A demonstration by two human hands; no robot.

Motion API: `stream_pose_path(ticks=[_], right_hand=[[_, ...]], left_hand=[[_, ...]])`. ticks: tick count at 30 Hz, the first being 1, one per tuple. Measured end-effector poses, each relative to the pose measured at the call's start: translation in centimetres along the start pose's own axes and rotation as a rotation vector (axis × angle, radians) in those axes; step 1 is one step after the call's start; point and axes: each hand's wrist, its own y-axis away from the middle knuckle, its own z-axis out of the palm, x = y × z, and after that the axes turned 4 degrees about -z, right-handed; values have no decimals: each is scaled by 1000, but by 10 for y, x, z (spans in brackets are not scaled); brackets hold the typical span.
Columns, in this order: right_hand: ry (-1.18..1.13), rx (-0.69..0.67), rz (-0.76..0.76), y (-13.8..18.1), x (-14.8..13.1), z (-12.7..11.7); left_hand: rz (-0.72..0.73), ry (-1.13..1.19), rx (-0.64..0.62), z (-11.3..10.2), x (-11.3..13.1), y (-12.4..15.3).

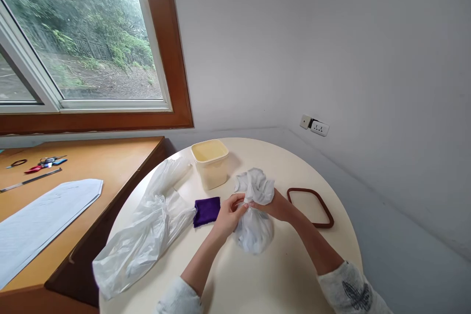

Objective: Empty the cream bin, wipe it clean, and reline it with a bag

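Note:
Over the round cream table (257, 279) both my hands grip a small white plastic bag (253, 230) with something bundled inside it. My left hand (230, 215) pinches the bag's neck from the left. My right hand (274, 206) is closed on the bag's bunched top (255, 185) from the right. A folded purple cloth (206, 210) lies just left of my left hand. Behind the bag stands an open cream plastic tub (211, 163).
A large crumpled clear plastic bag (147, 225) sprawls over the table's left side. A brown rectangular ring (311, 206) lies to the right. A wooden desk (91, 167) at left carries paper (40, 221), keys (46, 163) and a pen. A wall socket (318, 128) sits behind.

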Motion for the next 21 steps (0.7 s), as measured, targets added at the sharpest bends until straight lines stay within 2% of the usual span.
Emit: stream_pose_path(ticks=[4, 6, 9, 11, 13, 16, 21], right_hand=[[89, 109, 52, -10, 4, -21], [30, 235, 58, -21, 7, -37], [-154, 493, -4, -45, 15, -64], [-205, 585, -23, -66, 23, -81], [-236, 619, -24, -87, 33, -94], [-258, 592, 1, -110, 51, -104], [-180, 514, 119, -119, 80, -102]], left_hand=[[-51, 15, 208, -3, -8, -2], [-64, 16, 271, -5, -11, -3], [-91, -26, 315, -5, -14, -2], [-108, -64, 329, -3, -15, -1], [-110, -94, 318, 0, -16, 0], [-86, -123, 285, 3, -18, 1], [-58, -146, 291, 3, -23, 0]])
